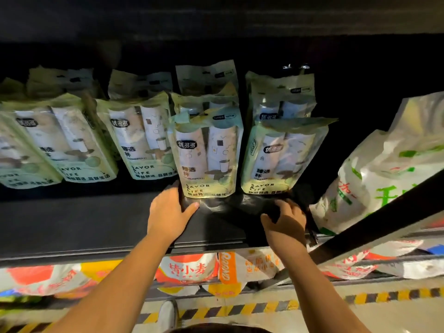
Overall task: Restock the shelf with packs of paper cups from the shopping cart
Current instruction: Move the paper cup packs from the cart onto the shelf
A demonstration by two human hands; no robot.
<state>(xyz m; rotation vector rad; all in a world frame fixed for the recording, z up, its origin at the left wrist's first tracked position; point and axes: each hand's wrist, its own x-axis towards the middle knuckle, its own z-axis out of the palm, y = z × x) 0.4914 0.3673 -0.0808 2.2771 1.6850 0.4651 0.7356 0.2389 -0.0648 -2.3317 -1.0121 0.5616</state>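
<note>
The left hand (168, 212) lies spread against the bottom corner of a pack of cups (206, 159) standing on the shelf (72, 219). The right hand (286, 219) curls below the neighbouring pack (281, 159); I cannot tell whether it grips anything.

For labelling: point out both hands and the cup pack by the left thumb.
left hand (167, 212): head view, back of hand.
right hand (287, 224): head view, back of hand.
cup pack (206, 159): head view, front label.

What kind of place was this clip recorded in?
Most likely a shop aisle: rows of identical packs of paper cups face out on a dark shelf, with bagged goods on the tier below.
</note>
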